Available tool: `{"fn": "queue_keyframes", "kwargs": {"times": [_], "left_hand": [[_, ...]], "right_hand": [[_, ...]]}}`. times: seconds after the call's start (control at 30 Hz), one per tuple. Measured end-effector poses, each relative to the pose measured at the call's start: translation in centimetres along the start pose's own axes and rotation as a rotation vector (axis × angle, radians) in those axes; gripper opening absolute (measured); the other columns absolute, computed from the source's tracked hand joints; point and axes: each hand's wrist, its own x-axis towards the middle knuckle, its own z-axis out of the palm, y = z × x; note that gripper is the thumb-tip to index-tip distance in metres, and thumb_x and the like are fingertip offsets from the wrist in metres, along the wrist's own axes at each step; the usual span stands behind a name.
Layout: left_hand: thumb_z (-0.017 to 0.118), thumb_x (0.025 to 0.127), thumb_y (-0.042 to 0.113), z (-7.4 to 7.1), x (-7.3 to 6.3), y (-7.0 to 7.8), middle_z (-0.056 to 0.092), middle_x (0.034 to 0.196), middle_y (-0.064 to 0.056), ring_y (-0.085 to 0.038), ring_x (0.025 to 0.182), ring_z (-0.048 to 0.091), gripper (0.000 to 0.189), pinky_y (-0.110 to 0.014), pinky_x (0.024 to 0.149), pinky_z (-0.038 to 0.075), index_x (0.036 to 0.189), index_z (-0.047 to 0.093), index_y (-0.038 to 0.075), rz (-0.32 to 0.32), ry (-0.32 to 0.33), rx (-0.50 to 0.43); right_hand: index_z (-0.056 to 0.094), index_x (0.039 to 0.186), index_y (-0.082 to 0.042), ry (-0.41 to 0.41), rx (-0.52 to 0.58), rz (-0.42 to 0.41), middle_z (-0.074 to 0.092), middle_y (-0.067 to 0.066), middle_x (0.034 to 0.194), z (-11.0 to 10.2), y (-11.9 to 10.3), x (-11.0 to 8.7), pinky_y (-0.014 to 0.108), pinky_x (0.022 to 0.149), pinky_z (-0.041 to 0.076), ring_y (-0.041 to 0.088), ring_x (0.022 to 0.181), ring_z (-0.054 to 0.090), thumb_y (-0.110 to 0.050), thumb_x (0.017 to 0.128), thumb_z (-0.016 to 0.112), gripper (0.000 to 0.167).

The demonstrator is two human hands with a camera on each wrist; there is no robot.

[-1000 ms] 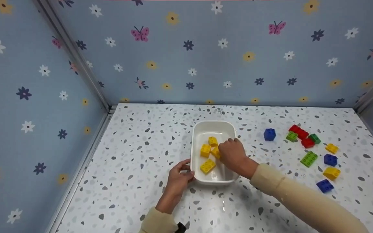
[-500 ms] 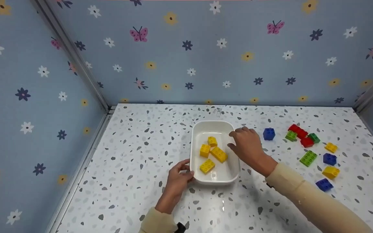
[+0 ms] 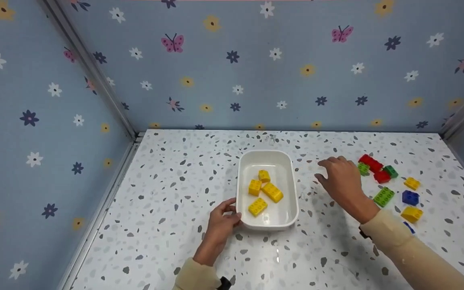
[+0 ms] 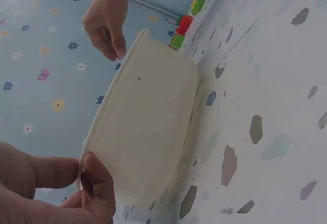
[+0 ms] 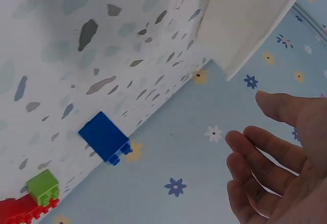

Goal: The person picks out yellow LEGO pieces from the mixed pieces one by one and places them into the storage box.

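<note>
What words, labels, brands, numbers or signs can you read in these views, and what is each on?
None can be read.
White tray: no lettering on the surfaces that show.
Toy bricks: any marks on their studs would be too small to make out.
Wall: printed flowers and butterflies, no text.

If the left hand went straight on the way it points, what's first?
The white box: the left hand grips its rim. Beyond that wall, probably one of the yellow blocks inside, though the hand's height is unclear.
</note>
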Motion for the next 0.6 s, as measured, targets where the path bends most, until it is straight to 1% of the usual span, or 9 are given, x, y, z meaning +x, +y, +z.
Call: {"fn": "queue_keyframes", "kwargs": {"times": [0.07, 0.2, 0.3, 0.43, 0.6], "left_hand": [[0.065, 0.100, -0.003, 0.0, 0.0, 0.0, 0.057, 0.124, -0.018, -0.023, 0.096, 0.064, 0.050, -0.026, 0.082, 0.059, 0.149, 0.056, 0.001, 0.003, 0.000, -0.002], [0.064, 0.100, -0.004, 0.0, 0.0, -0.1, 0.057, 0.125, -0.020, -0.025, 0.098, 0.065, 0.051, -0.028, 0.083, 0.060, 0.150, 0.055, -0.001, 0.019, -0.010, -0.007], [0.063, 0.100, -0.003, -0.1, -0.1, -0.1, 0.056, 0.126, -0.021, -0.026, 0.098, 0.065, 0.051, -0.029, 0.085, 0.060, 0.151, 0.054, -0.001, 0.028, -0.019, -0.011], [0.063, 0.101, -0.003, 0.0, -0.1, 0.0, 0.056, 0.127, -0.020, -0.024, 0.097, 0.064, 0.052, -0.029, 0.087, 0.060, 0.151, 0.053, 0.000, 0.020, -0.019, -0.006], [0.064, 0.100, -0.003, 0.0, 0.1, -0.1, 0.056, 0.126, -0.019, -0.023, 0.096, 0.063, 0.051, -0.029, 0.087, 0.060, 0.150, 0.055, 0.000, 0.004, -0.008, -0.002]], "right_hand": [[0.078, 0.110, 0.004, 0.014, 0.005, 0.012, 0.077, 0.022, 0.104, -0.3, 0.8, -0.4, 0.056, 0.079, 0.057, 0.041, 0.092, 0.066, -0.007, 0.085, 0.087, 0.028], [0.079, 0.108, 0.003, 0.019, -0.013, 0.047, 0.077, 0.022, 0.102, -0.8, 2.3, -1.2, 0.056, 0.076, 0.057, 0.042, 0.091, 0.066, -0.008, 0.085, 0.087, 0.027], [0.078, 0.111, 0.004, 0.011, -0.038, 0.082, 0.076, 0.024, 0.107, -1.2, 3.3, -1.9, 0.058, 0.081, 0.056, 0.045, 0.095, 0.065, -0.008, 0.085, 0.086, 0.029], [0.077, 0.115, 0.006, 0.002, -0.058, 0.114, 0.074, 0.028, 0.111, -1.6, 4.6, -2.7, 0.062, 0.084, 0.054, 0.048, 0.098, 0.064, -0.008, 0.085, 0.086, 0.033], [0.076, 0.114, 0.007, 0.009, -0.082, 0.139, 0.074, 0.029, 0.112, -1.9, 6.2, -3.8, 0.063, 0.082, 0.054, 0.049, 0.095, 0.064, -0.006, 0.084, 0.087, 0.035]]}}
